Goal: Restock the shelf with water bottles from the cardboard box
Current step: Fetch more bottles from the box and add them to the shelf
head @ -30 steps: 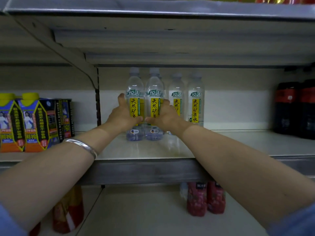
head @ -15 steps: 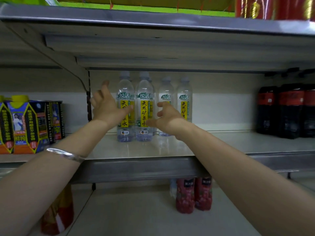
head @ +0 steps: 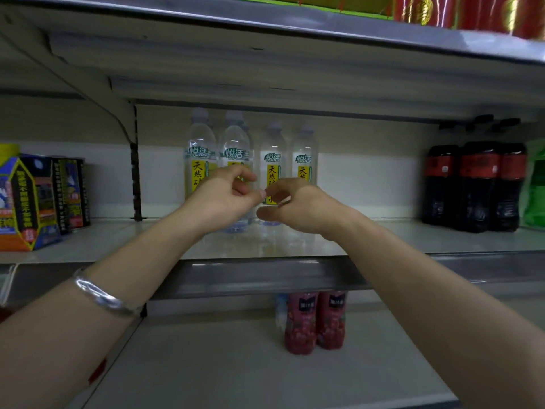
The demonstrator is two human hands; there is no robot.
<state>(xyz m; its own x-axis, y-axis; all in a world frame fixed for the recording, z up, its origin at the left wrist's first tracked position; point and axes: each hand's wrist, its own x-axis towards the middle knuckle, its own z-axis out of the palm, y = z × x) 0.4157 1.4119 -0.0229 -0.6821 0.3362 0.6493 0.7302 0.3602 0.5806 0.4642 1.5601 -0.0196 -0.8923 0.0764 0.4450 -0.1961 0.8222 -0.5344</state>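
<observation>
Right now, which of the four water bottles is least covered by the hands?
The rightmost water bottle: only its lower label sits behind the right hand. The other three have more of their labels and bases hidden behind the hands.

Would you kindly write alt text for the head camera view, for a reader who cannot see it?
Two bare hands, left hand and right hand, hover empty with loosely curled fingers before four upright water bottles on a metal shelf. Drink cartons stand to the left, dark soda bottles to the right, red juice bottles below.
</observation>
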